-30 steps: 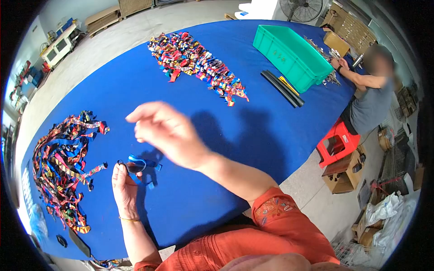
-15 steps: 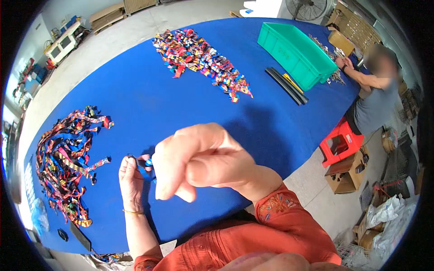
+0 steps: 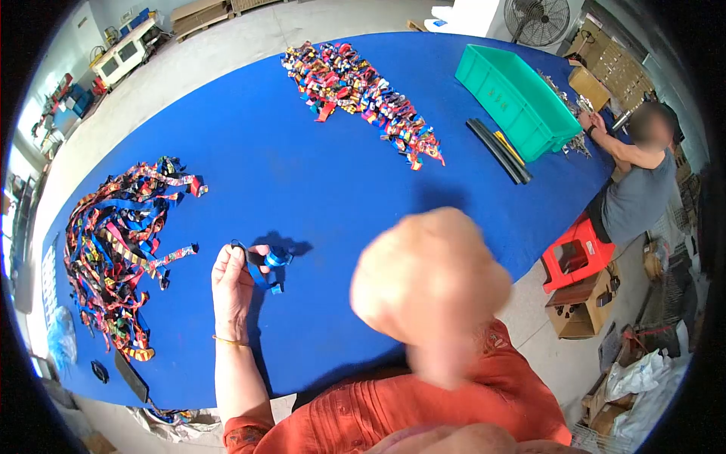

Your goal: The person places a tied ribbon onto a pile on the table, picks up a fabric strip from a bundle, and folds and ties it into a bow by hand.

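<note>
My left hand is closed in a pinch on a blue strap, held just above the blue table cover. The strap loops over and curls on the right side of the fingers, with a dark piece at its top end. My right hand is raised close to the camera, apart from the strap. Motion smears its fingers, so what they hold, if anything, does not show. To the left lies a tangled heap of patterned straps, the nearest other thing to my left hand.
A bundle of short colourful folded straps lies at the far middle of the table. Further right are a green crate and black tubes. A co-worker handles metal parts beside a red stool.
My right hand has moved right, away from my left hand and the strap. My left hand still pinches the strap, now more fully in sight. The view has shifted slightly.
</note>
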Available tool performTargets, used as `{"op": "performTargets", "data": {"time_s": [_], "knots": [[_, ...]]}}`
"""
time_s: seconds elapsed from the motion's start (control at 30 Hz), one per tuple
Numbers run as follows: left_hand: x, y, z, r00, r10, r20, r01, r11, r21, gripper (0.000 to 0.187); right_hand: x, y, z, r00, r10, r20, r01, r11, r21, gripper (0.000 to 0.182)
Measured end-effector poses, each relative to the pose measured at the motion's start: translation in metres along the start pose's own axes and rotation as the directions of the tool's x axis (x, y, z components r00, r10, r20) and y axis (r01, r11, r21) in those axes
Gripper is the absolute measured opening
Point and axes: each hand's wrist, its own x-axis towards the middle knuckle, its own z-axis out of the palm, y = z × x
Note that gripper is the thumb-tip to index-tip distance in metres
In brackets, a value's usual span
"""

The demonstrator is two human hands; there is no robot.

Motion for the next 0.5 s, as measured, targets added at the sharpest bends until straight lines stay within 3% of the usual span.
{"op": "performTargets", "data": {"time_s": [0.03, 0.07, 0.13, 0.2, 0.3, 0.33, 0.37, 0.4, 0.5], "knots": [[0.002, -0.001, -0.001, 1.0, -0.018, -0.005, 0.018, 1.0, -0.016, 0.016, 0.004, -0.002, 0.006, 0.982, 0.118, -0.147, -0.13, 0.989, -0.075, 0.017], [0.0, -0.001, 0.001, 1.0, -0.018, -0.021, 0.018, 1.0, -0.023, 0.015, 0.018, -0.005, 0.018, 0.901, 0.247, -0.355, -0.324, 0.929, -0.176, 0.016], [0.005, -0.007, -0.005, 0.998, 0.011, -0.066, -0.012, 1.0, -0.019, 0.014, 0.029, 0.014, 0.014, 0.863, 0.356, -0.358, -0.433, 0.887, -0.163, 0.017], [0.002, -0.007, -0.012, 0.999, -0.028, -0.022, 0.028, 0.999, -0.036, 0.013, 0.029, 0.034, 0.006, 0.896, 0.353, -0.269, -0.414, 0.883, -0.221, 0.017], [-0.002, -0.001, 0.0, 0.998, 0.052, -0.032, -0.054, 0.997, -0.054, 0.009, 0.03, 0.063, -0.008, 0.922, 0.256, -0.289, -0.379, 0.744, -0.55, 0.018], [-0.001, 0.004, 0.006, 0.997, 0.072, -0.02, -0.072, 0.996, -0.047, 0.008, 0.029, 0.069, -0.014, 0.888, 0.277, -0.367, -0.453, 0.667, -0.591, 0.021], [-0.008, 0.013, 0.008, 0.994, 0.075, 0.079, -0.073, 0.997, -0.023, 0.012, 0.03, 0.081, -0.015, 0.866, 0.249, -0.433, -0.474, 0.682, -0.557, 0.023], [-0.007, 0.013, 0.01, 0.997, 0.071, 0.044, -0.071, 0.997, 0.008, 0.017, 0.03, 0.084, -0.021, 0.836, 0.215, -0.504, -0.497, 0.684, -0.533, 0.024], [-0.004, 0.012, 0.001, 0.996, 0.072, 0.056, -0.07, 0.997, -0.037, 0.019, 0.031, 0.094, -0.03, 0.865, 0.107, -0.49, -0.437, 0.639, -0.633, 0.023]]}}
